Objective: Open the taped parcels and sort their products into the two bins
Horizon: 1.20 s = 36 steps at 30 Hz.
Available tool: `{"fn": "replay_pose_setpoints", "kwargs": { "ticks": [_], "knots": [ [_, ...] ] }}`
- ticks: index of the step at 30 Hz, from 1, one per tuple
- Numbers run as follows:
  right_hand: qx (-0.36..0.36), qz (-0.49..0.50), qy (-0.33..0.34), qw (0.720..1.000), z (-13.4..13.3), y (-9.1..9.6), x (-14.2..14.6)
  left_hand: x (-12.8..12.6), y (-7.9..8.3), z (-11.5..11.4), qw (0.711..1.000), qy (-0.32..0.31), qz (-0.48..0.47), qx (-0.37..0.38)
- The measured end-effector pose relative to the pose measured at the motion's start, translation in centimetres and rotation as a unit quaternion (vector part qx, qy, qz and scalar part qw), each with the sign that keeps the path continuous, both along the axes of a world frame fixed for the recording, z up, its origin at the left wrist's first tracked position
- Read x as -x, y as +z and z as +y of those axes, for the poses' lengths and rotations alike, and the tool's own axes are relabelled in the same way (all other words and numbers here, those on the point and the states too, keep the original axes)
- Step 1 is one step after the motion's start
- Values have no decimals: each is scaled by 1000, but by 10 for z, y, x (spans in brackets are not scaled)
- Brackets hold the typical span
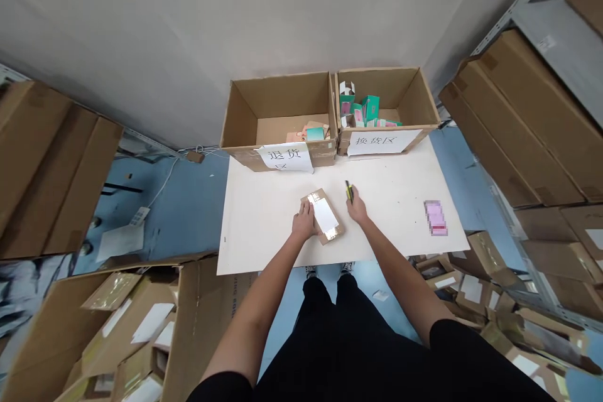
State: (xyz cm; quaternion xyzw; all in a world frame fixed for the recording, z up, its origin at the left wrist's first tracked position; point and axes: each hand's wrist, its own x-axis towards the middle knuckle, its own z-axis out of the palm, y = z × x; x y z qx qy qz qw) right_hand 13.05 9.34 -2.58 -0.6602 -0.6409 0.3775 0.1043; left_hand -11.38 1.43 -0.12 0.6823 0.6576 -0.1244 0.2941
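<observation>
A small brown cardboard parcel (325, 217) with a white label lies taped shut on the white table (264, 213). My left hand (304, 221) rests on the parcel's left edge, fingers curled over it. My right hand (357, 207) sits just right of the parcel, closed around a yellow and black utility knife (349, 190) that points away from me.
Two open cardboard boxes stand at the table's far edge, each with a paper sign: the left box (245, 119) holds a few small packs, the right box (424, 100) green and pink packs. A pink item (436, 218) lies at the right. Cartons crowd the floor and shelves.
</observation>
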Motion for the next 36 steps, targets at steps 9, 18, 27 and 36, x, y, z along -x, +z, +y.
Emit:
{"fn": "replay_pose_setpoints", "kwargs": {
  "ticks": [9, 18, 27, 36],
  "knots": [
    [-26, -26, 197, 980, -26, 45, 93, 2, -2, -3, 998, 20, -53, -21],
    [22, -109, 216, 970, -30, 59, 90, -5, -5, 1, 997, 31, -73, -21],
    [63, -169, 206, 962, -42, 74, 98, -8, -4, 4, 997, 30, -66, -11],
    [184, -158, 199, 950, -90, 97, 57, -6, 5, 6, 999, -25, 33, -1]
  ]
}}
